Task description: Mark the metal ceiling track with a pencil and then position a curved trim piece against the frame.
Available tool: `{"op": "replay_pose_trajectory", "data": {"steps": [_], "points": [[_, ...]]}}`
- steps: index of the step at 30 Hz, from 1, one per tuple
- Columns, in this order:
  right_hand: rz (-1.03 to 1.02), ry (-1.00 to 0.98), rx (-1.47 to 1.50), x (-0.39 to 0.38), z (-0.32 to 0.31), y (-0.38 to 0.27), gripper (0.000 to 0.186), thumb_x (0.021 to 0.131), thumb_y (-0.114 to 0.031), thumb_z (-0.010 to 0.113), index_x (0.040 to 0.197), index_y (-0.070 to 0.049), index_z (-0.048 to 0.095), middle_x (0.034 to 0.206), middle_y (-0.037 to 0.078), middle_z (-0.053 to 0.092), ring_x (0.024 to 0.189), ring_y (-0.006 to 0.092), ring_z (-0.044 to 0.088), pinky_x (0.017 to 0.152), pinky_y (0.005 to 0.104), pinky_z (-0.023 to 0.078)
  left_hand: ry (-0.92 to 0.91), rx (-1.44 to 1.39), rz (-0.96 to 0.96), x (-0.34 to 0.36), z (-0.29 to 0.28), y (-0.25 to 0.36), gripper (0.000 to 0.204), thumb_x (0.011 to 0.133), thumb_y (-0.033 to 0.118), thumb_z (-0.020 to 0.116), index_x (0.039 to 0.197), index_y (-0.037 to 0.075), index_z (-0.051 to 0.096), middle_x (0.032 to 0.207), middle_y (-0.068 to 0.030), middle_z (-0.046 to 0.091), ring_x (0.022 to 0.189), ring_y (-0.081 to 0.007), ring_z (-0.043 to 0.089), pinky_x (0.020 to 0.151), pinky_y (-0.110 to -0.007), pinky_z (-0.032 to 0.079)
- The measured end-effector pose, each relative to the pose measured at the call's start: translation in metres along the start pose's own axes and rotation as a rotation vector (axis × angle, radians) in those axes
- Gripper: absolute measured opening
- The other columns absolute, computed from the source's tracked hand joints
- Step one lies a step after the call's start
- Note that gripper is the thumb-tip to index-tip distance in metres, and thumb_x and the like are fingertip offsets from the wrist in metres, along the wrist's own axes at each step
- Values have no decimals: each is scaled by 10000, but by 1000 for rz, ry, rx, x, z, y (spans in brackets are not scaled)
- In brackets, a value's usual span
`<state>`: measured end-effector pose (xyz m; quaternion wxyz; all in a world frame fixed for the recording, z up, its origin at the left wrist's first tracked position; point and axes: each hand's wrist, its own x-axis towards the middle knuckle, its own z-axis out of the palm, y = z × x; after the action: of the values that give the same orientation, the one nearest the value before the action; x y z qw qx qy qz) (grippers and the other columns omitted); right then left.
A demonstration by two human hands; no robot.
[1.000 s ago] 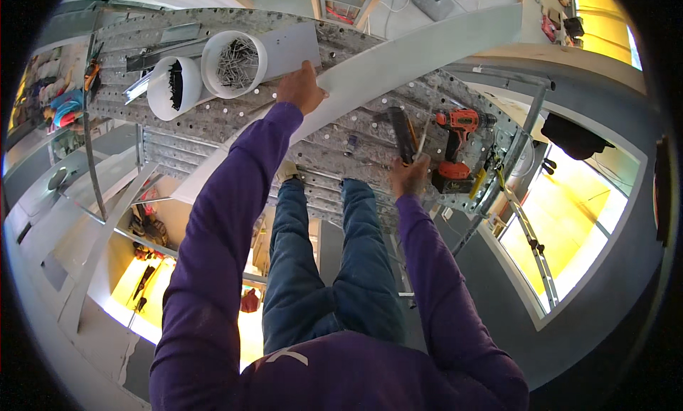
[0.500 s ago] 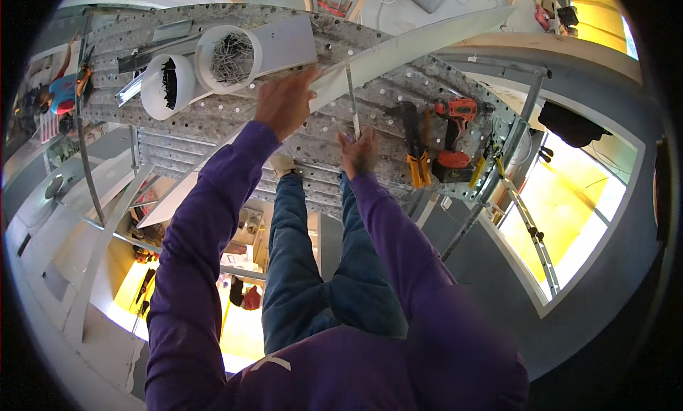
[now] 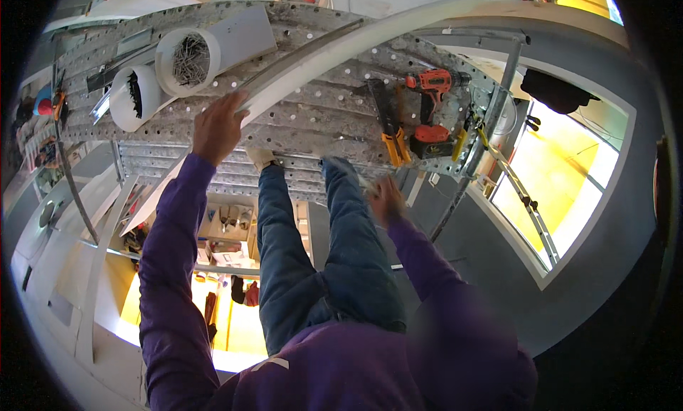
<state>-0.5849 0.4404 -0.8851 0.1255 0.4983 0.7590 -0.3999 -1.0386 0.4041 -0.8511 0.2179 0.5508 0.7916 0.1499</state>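
Observation:
A long white strip (image 3: 313, 66) runs slantwise over the perforated metal platform (image 3: 324, 130), bending along the picture's curve. At its near edge my left hand (image 3: 217, 129) is closed, thumb on one side and fingers on the other. My right hand (image 3: 386, 200) is lower, in front of my right leg and apart from the strip. Its fingers are closed round a thin, blade-like tool (image 3: 353, 171), which motion smears, so its exact kind does not show.
White buckets of nails (image 3: 191, 59) and dark screws (image 3: 128, 98) stand at left, by a grey board (image 3: 245, 41). A yellow-handled handsaw (image 3: 388, 123), red cordless drill (image 3: 430, 102) and yellow tool (image 3: 461, 142) lie at right. A metal rail (image 3: 498, 98) bounds the platform's right end.
My right hand has pulled the thin tool down toward me, away from the strip. My left hand has shifted left along the strip. The whole view has moved somewhat.

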Motion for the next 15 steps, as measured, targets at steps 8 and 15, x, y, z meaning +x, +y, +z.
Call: {"op": "replay_pose_trajectory", "data": {"steps": [8,15], "points": [[326,-105,-182,-157,-61,111,424,872,-244,705,1204,-25,558,1140,163,610,1062,366,621,869,442,526,-52,2,-18,-16,-10,2,263,877,83,709,1129,56,641,1065,-144,703,982,-346,688,790,-441,553],[113,132,-14,-24,-79,25,341,872,-123,684,1159,-17,532,997,179,604,925,361,637,722,445,518,-26,83,-35,-45,-16,-34,251,866,70,692,1110,94,636,1024,-102,687,985,-326,662,789,-436,533]]}}
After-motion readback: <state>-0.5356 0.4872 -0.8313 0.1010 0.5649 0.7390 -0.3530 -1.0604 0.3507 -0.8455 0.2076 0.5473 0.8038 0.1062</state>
